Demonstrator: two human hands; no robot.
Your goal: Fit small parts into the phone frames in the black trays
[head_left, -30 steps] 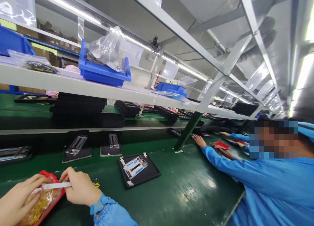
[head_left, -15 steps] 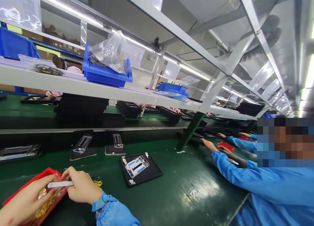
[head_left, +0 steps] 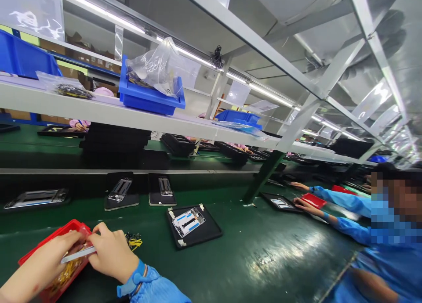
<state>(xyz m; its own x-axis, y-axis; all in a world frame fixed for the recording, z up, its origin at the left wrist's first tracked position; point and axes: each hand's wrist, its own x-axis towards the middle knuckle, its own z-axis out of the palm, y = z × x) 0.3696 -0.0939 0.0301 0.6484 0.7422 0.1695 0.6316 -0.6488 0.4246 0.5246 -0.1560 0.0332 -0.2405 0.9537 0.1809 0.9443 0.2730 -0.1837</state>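
At the lower left, my left hand reaches over a red tray, its fingers closed at clear plastic bag material; the fingertips are partly hidden. Against it, my right hand is closed on a slim pale tool that looks like tweezers, which points left across the tray. Yellow and amber small parts in plastic lie in the tray under my hands. Just beyond my right hand is a small pile of black and yellow flex cables on the green bench.
A black pad bears a phone frame right of my hands. More phone frames lie along the back. A shelf with a blue bin crosses above. A co-worker's hands are at the right, by a red tray.
The view has shifted slightly, so the bench appears further right. The tool in my right hand has tilted, its left end lower. The co-worker's arms have spread and lowered beside a phone frame.
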